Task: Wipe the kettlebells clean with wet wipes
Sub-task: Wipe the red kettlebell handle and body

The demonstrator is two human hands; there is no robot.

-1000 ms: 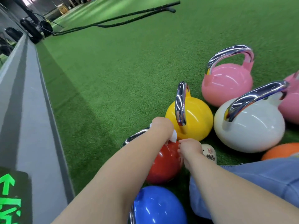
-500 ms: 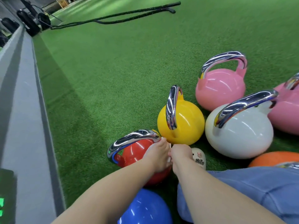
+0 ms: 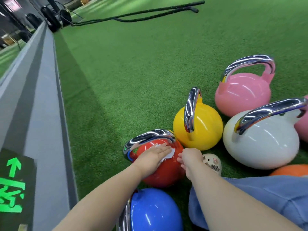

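1. Left hand [image 3: 154,157]: fingers straight and flat, pressing a white wet wipe [image 3: 168,152] against the upper face of the red kettlebell [image 3: 165,170], just beneath its chrome handle [image 3: 150,136].
2. Right hand [image 3: 191,160]: fingers loosely curled, touching the red kettlebell's side at its 3 o'clock; nothing is visibly grasped.
3. The red kettlebell stands on the green turf [image 3: 141,72], low in the view, at the 9 o'clock end of the cluster.
4. Yellow kettlebell [image 3: 205,129]: upright, just beside the red one at its 1 o'clock.
5. White kettlebell [image 3: 263,147]: at 3 o'clock of the yellow one, close beside it.
6. Pink kettlebell [image 3: 241,94]: at 12 o'clock of the white one.
7. Blue kettlebell [image 3: 155,210]: at 6 o'clock of the red one, partly covered by the left forearm.
8. Orange kettlebell [image 3: 291,170]: at 5 o'clock of the white one, mostly hidden by a blue trouser leg [image 3: 260,197].
9. Black ropes [image 3: 141,15] lie on the turf at 12 o'clock, well apart from the cluster.
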